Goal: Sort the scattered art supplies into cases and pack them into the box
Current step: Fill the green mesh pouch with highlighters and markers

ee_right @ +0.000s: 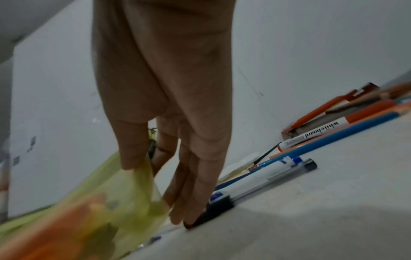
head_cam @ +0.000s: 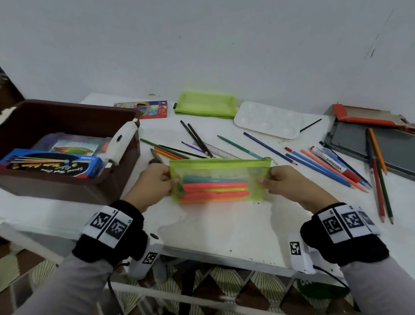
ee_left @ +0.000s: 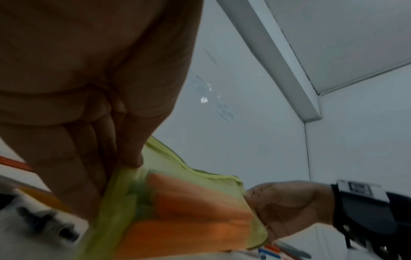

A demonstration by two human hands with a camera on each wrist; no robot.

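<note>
Head view, white table (head_cam: 231, 220), grey wall, seemingly bare

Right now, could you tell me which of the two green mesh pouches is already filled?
The near pouch, held at its ends by the left hand and right hand, is filled with orange and teal markers. The far pouch near the wall lies flat.

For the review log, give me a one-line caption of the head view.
Both hands, left hand and right hand, hold a filled green mesh pouch above the table.
</note>
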